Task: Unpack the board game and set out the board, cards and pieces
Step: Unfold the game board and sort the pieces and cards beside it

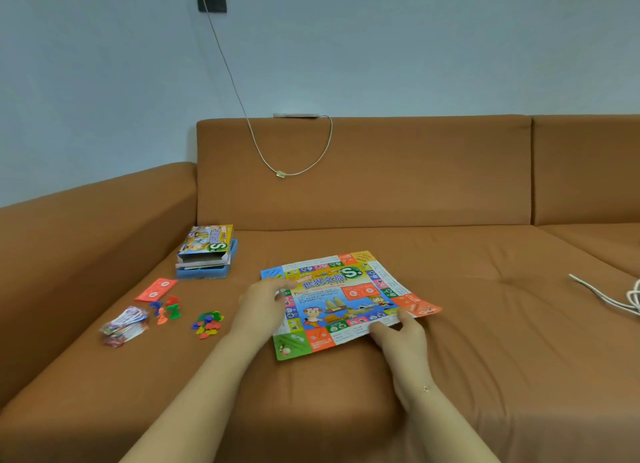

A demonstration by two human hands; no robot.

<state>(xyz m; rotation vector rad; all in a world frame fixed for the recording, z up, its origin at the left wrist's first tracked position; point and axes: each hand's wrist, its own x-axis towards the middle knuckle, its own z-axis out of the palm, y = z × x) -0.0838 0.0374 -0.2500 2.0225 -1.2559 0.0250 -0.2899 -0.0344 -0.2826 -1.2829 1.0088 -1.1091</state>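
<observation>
board: the paper game board [346, 303] lies flat and unfolded on the sofa seat [485, 324], right in front of the person, turned a bit askew
left hand: the left hand [261, 305] rests on the board's left edge, fingers laid fairly straight over the print, nothing clamped in that grip, just pressing down
right hand: the right hand [401, 334] sits at the board's near right edge, fingertips on or just at the paper. can't really tell if the thumb is tucked under the sheet, looks more like a flat touch than a pinch
box: the game box [206, 246] sits well left of the board near the sofa arm, lid stacked crooked on a blue tray [207, 272]
cards: one orange card [156, 289] lies in front of the box, and a messy stack of cards [124, 325] sits nearer the camera, faces too small to read
pieces: a few pawns [166, 310] stand between the cards and the left hand, with a little heap of coloured tokens [207, 324] just beside them. shapes are blurry
hard to see: the board's left strip is covered by the left hand. a white cord [620, 298] on the far right runs out of frame
behind: a charger cable [294, 157] hangs down from the wall over the backrest
</observation>
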